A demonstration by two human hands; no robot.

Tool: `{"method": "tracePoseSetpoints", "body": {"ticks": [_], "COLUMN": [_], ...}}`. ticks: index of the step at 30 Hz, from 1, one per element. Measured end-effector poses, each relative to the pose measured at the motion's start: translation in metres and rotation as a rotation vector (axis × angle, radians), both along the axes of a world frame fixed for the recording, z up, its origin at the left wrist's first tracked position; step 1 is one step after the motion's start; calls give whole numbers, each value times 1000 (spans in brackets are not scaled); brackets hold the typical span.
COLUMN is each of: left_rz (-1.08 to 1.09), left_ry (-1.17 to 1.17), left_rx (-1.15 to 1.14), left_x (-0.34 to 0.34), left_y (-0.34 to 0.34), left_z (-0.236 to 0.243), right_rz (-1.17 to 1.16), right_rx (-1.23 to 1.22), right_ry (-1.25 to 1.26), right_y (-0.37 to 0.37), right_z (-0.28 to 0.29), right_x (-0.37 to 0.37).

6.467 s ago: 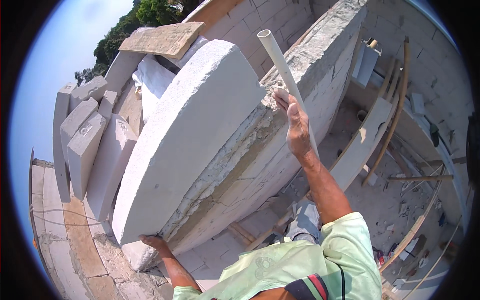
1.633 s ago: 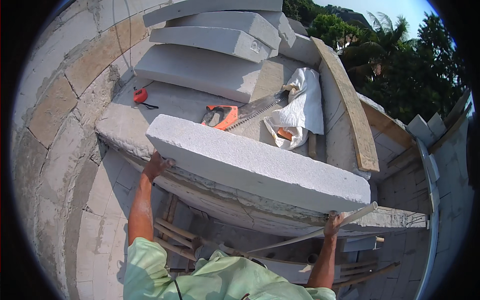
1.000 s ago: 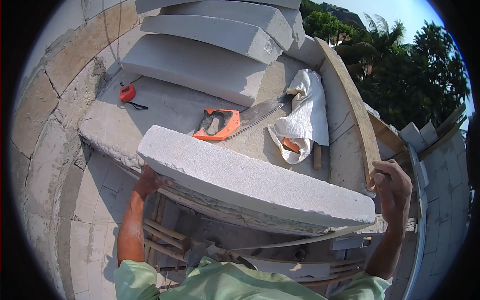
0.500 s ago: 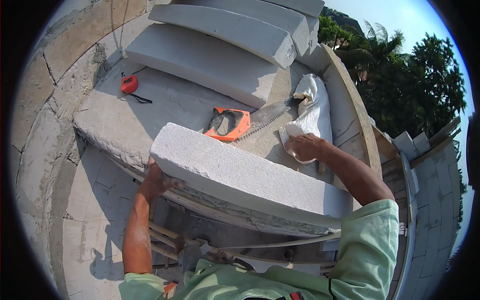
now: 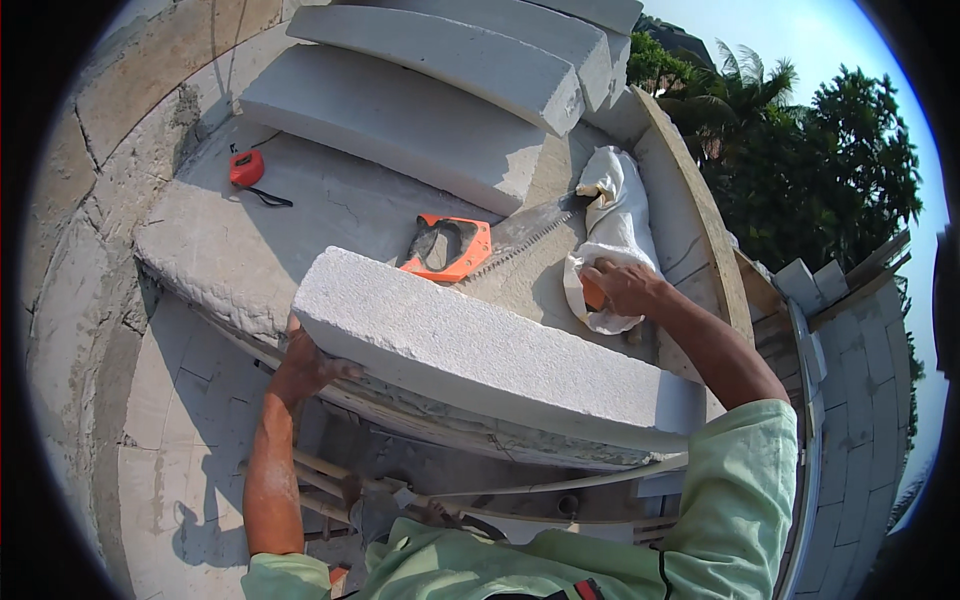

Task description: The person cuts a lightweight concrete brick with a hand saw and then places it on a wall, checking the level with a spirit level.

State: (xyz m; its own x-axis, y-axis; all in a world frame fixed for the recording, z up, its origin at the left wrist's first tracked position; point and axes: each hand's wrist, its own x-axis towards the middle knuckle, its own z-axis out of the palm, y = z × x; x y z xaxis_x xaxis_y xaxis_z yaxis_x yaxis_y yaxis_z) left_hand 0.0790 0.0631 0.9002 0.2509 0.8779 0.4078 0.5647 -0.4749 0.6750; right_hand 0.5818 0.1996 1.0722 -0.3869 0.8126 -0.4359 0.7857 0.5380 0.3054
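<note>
A long pale aerated concrete block point(image 5: 490, 350) lies across the near edge of the ledge. My left hand point(image 5: 310, 366) grips its left end, fingers against the near side. My right hand point(image 5: 625, 288) is in the mouth of a white woven sack point(image 5: 625, 220), its fingers curled over an orange object point(image 5: 592, 294) that shows only in part. A hand saw point(image 5: 455, 245) with an orange and black handle lies beyond the block, its toothed blade reaching toward the sack.
A red tape measure point(image 5: 246, 168) with a black strap rests at the left of the ledge. Several large blocks point(image 5: 400, 120) are stacked at the back. A wooden board point(image 5: 695, 190) edges the right side. Poles point(image 5: 560, 482) run below the ledge.
My right hand has moved into the sack's mouth, which now gapes wider and shows the orange object. My left hand stays on the block's end. The whole view has shifted slightly.
</note>
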Motion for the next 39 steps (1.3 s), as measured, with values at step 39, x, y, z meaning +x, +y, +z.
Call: {"method": "tracePoseSetpoints", "body": {"ticks": [39], "left_rz": [-14], "left_ry": [-179], "left_rx": [-173], "left_x": [11], "left_y": [-7], "left_z": [25], "right_rz": [-86], "right_rx": [1396], "right_ry": [1242], "right_y": [4], "right_z": [282], "right_x": [10]}}
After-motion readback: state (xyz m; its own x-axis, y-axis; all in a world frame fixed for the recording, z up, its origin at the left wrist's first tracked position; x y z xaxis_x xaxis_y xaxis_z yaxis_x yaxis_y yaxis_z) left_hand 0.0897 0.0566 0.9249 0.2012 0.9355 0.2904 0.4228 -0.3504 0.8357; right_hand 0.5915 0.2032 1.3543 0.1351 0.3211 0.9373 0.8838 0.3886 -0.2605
